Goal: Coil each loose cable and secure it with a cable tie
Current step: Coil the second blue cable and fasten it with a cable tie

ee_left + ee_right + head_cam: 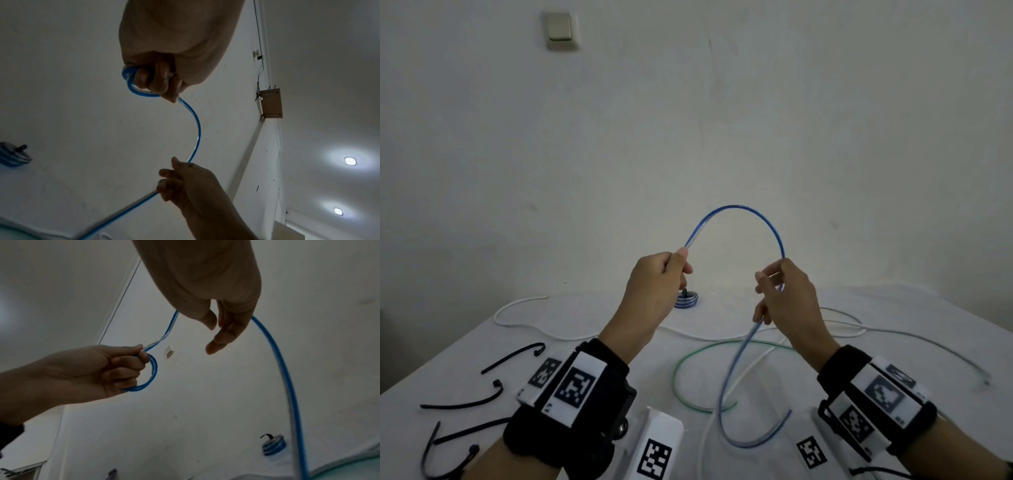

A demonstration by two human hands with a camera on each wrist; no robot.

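A blue cable [736, 206] arches in the air between my two raised hands. My left hand [677, 264] grips a small coil of it [131, 86], thumb and curled fingers pinching the turns; the same coil [151, 374] shows in the right wrist view. My right hand [770, 286] holds the cable further along, fingers loosely curled round it. From there the cable drops to the table and loops near the front [726, 421]. A finished blue coil [686, 301] with a black tie lies at the back of the table.
Several black cable ties [512, 357] lie on the white table [482, 342] at the left. A white cable [534, 329] and a green cable [685, 363] snake across the middle and right. A white marker box [659, 445] stands at the front edge.
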